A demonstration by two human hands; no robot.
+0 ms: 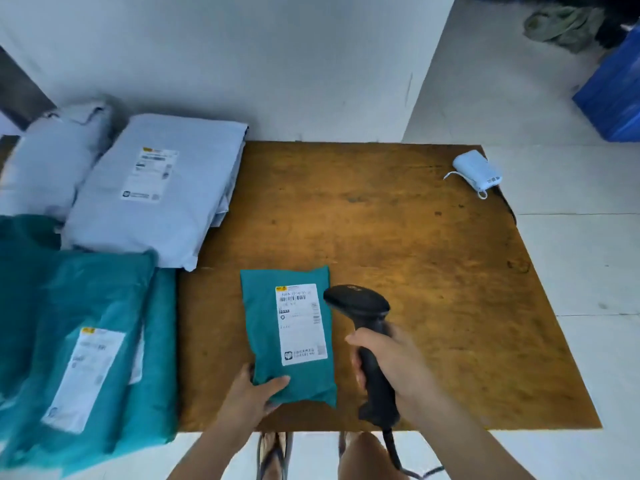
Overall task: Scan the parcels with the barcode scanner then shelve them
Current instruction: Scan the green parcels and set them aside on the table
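A small teal parcel (266, 323) lies near the front of the brown table (415, 254), its white barcode label (302, 323) facing up. My left hand (256, 393) grips the parcel's near left corner, thumb on top. My right hand (391, 362) is closed around the handle of a black barcode scanner (363, 306). The scanner's head sits just right of the label and points toward it. Its cable (394, 452) hangs off the table's front edge.
Large teal parcels (86, 341) are stacked at the front left, and pale grey parcels (156, 188) lie behind them against the wall. A small white device (478, 171) with a cord rests at the table's far right corner. A blue crate (613, 91) stands on the floor.
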